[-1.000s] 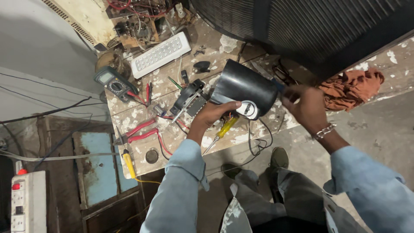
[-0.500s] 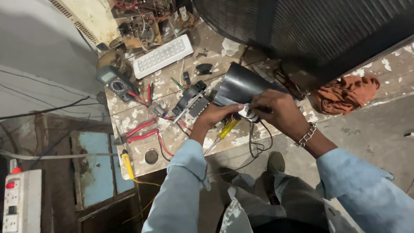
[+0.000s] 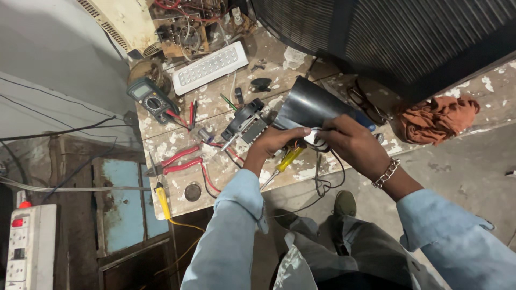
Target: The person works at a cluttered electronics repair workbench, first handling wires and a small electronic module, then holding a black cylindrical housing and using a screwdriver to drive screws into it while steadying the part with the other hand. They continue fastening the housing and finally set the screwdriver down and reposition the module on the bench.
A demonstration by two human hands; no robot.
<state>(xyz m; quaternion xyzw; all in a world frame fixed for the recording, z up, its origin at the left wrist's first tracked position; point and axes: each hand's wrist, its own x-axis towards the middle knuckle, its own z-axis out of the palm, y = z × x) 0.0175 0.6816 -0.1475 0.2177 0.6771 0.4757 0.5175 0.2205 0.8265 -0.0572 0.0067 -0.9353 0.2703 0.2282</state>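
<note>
The black cone-shaped housing (image 3: 309, 104) lies on the workbench (image 3: 177, 147), long axis running up-left away from us; our left hand (image 3: 277, 140) and right hand (image 3: 352, 142) meet, clasped on its near narrow end, right of the multimeter (image 3: 152, 98).

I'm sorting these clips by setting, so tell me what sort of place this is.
Probably an electronics repair bench. A digital multimeter with probe leads, red-handled pliers and an exposed circuit board lie on a worn wooden worktable, where both hands work on a black cone-shaped device.
</note>
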